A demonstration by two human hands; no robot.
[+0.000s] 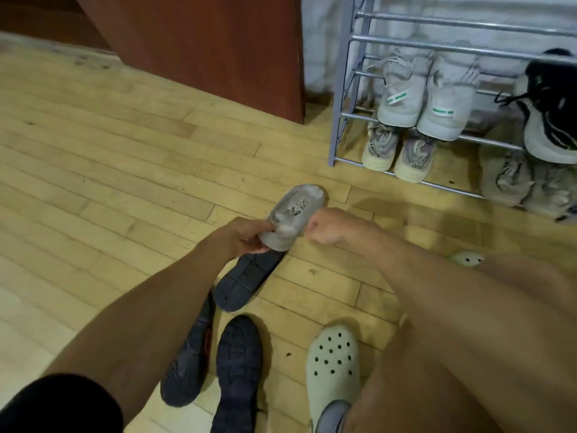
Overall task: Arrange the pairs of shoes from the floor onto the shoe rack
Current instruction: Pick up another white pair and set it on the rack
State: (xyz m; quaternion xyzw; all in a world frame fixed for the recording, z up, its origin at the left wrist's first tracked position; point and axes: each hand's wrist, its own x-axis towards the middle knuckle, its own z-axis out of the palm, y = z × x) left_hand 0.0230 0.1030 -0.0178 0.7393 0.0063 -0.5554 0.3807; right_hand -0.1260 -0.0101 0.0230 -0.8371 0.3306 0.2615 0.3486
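Lower-shelf sneaker heel strip perhaps reads "REN".

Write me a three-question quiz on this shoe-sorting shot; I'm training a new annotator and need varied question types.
1. True or false: both hands grip the grey sneaker.
2. Which shoe lies sole-up just below the left hand? A) dark shoe B) perforated clog C) white sneaker
3. Fill in: the shoe rack stands to the ___ of the wooden cabinet.

Key: 1 true, the right hand holds it too; 2 A; 3 right.
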